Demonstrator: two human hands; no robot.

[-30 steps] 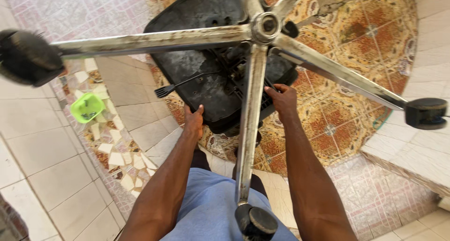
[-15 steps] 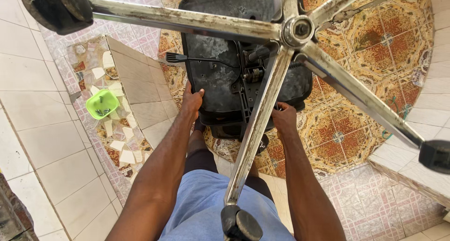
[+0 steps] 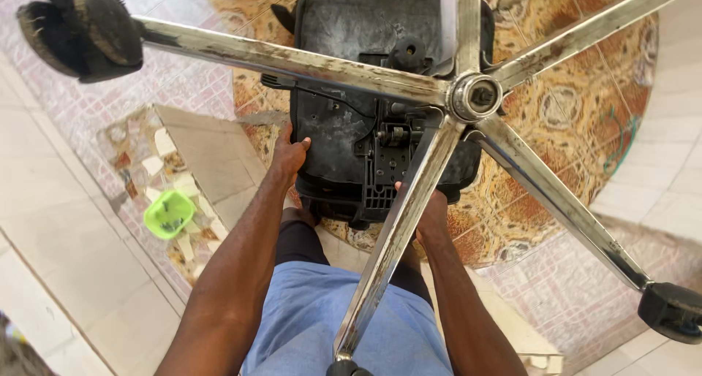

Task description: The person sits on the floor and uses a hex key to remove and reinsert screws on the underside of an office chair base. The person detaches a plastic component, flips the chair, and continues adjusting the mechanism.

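An office chair lies upside down in front of me. Its black seat underside [image 3: 344, 76] faces up and its chrome star base [image 3: 475, 97] with several legs points toward the camera. My left hand [image 3: 289, 155] grips the seat's left edge. My right hand [image 3: 431, 214] holds the seat's near edge, partly hidden behind one chrome leg [image 3: 398, 233]. Black castor wheels sit at the leg ends, one at upper left [image 3: 80, 29] and one at lower right [image 3: 673, 312].
A patterned orange-brown round floor inlay [image 3: 578, 120] lies under the chair. A small green plastic container [image 3: 170, 214] sits on a mosaic-edged tiled step [image 3: 212, 157] to the left. Pale floor tiles [image 3: 66, 274] surround it. My blue shorts [image 3: 322, 317] are below.
The chair has shifted in view: the hub moved right and down, the seat swung closer, and both hands moved up along the seat edge.
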